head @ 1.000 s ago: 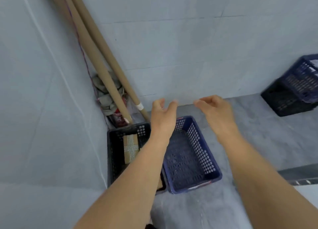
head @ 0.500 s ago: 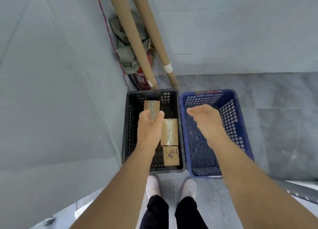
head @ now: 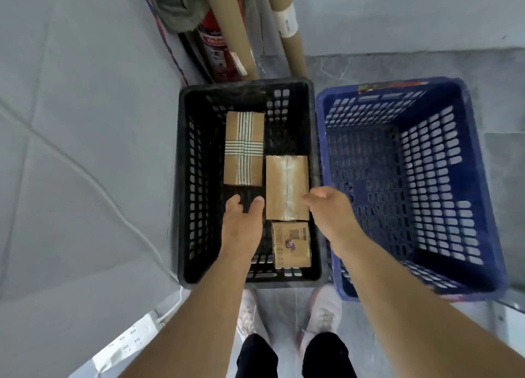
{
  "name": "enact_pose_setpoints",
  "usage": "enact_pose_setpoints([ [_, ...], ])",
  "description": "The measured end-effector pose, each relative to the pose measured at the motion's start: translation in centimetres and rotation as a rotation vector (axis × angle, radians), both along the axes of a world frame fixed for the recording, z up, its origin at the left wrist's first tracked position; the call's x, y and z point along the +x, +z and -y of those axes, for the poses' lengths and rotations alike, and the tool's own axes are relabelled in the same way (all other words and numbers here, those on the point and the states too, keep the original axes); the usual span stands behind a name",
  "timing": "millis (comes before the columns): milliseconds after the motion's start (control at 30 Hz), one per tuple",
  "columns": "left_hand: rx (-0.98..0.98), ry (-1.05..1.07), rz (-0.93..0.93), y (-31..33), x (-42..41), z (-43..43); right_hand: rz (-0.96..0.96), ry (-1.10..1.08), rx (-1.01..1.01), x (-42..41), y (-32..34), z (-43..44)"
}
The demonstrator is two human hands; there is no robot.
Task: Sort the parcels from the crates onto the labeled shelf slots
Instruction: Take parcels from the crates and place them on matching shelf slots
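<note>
As the arms had dropped since the earlier frame, both hands sat low over the black crate (head: 196, 179). Left hand (head: 243, 224) was slack, fingers relaxed, holding nothing, just left of the plain parcel (head: 287, 184). Right hand (head: 331, 210), earlier above the blue crate (head: 443, 156), was at that parcel's right edge, fingers loosely curled, gripping nothing; contact unclear. Count: two crates, side by side. Three parcels, all in the black crate: plain parcel, striped-tape parcel (head: 244, 147), small printed parcel (head: 291, 244). Two cardboard tubes (head: 228, 22) behind.
</note>
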State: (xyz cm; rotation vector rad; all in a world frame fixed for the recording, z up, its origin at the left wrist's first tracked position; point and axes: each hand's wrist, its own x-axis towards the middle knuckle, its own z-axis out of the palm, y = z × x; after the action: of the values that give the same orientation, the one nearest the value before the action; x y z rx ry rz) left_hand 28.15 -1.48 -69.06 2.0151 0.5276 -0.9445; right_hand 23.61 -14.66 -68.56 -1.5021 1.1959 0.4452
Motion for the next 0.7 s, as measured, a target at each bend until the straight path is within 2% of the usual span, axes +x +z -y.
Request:
enact_pose_setpoints([
  [300, -0.033, -0.092, -0.050, -10.4, 2.0, 0.7, -0.045, -0.005, 0.020, 3.0, -10.8, -0.4],
  [433, -0.078, -0.099, -0.075, -14.0, 3.2, 1.7, -0.133, 0.003, -0.086, 4.2, -13.9, -2.1],
  [533, -0.111, -0.051, -0.131, -15.5, 3.7, 1.7, -0.211, 0.074, -0.203, 4.8, -14.7, -2.9],
  [700, -0.127, 0.102, -0.213, -16.6, 4.7, 0.5, -0.215, 0.169, -0.173, 5.3, -14.8, -2.8],
])
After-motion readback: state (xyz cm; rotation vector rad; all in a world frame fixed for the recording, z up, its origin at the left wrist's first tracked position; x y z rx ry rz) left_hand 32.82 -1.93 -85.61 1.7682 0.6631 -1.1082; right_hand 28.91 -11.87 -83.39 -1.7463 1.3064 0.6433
